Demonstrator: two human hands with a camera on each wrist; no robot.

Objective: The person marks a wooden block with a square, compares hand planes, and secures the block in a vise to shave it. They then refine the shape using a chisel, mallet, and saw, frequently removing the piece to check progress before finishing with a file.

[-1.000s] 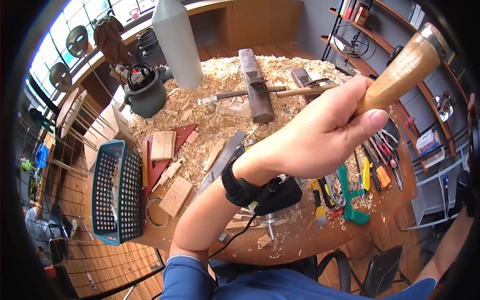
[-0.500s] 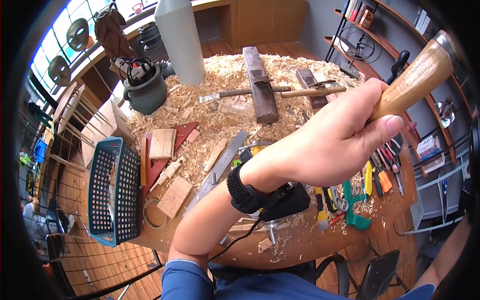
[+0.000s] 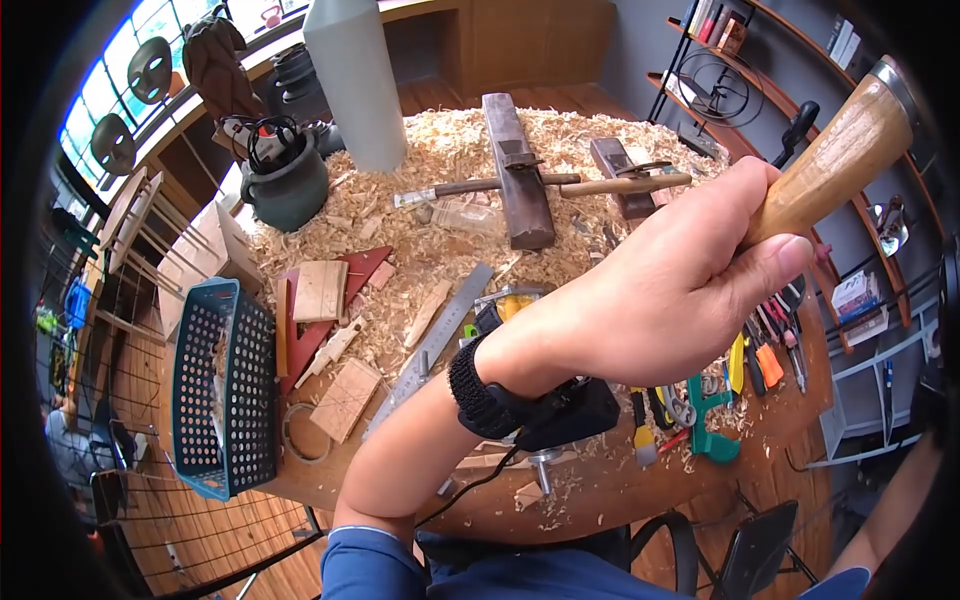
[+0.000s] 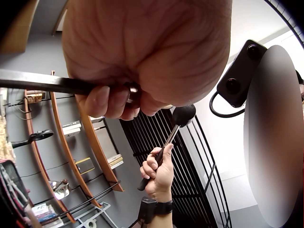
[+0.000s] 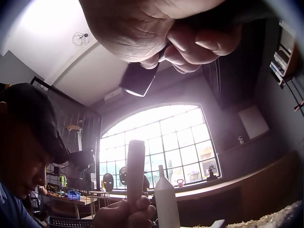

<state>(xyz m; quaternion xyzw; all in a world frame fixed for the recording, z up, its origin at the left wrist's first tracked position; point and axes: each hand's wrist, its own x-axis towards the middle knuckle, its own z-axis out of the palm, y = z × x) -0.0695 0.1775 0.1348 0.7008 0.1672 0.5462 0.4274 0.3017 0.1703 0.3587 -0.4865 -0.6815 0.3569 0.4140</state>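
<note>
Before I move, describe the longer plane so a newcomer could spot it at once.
In the head view, start at the tall white bottle towards the far side of the table. Just right of it, the longer plane, a dark bar, lies lengthwise on the shavings. The smaller plane to its right is also dark, but clearly shorter.

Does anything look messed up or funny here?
Yes! Curly wood shavings are spilled across the table and around the big dark plane, so it looks messy. The wooden handle in the left hand has a pale, rough-looking patch, maybe wear. Nothing looks plainly broken.
</note>
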